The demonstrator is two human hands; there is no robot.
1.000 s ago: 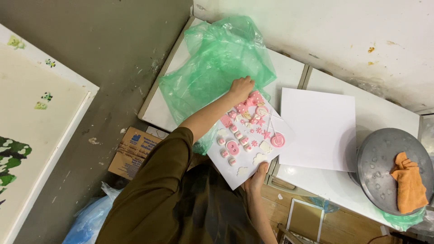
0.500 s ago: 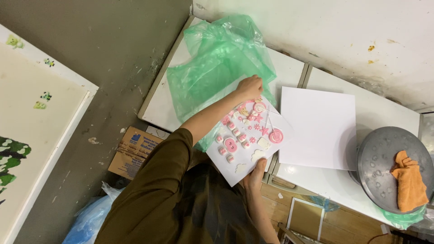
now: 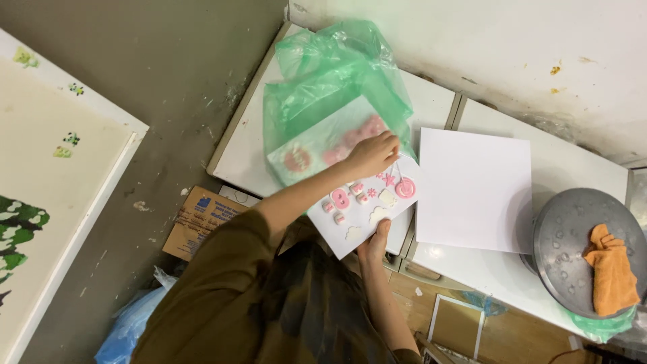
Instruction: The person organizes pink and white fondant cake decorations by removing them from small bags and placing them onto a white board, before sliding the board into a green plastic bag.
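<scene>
Green bag now covers the decorated board's far, upper-left end

Decorated board half inside bag on worktop; blank board right; cloth seemingly on round tray, far right.

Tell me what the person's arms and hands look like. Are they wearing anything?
Both hands are bare, no gloves. The left hand comes from an olive-brown short sleeve that ends near the elbow. The right hand and its forearm show no sleeve. I can't see any rings or watch.
</scene>
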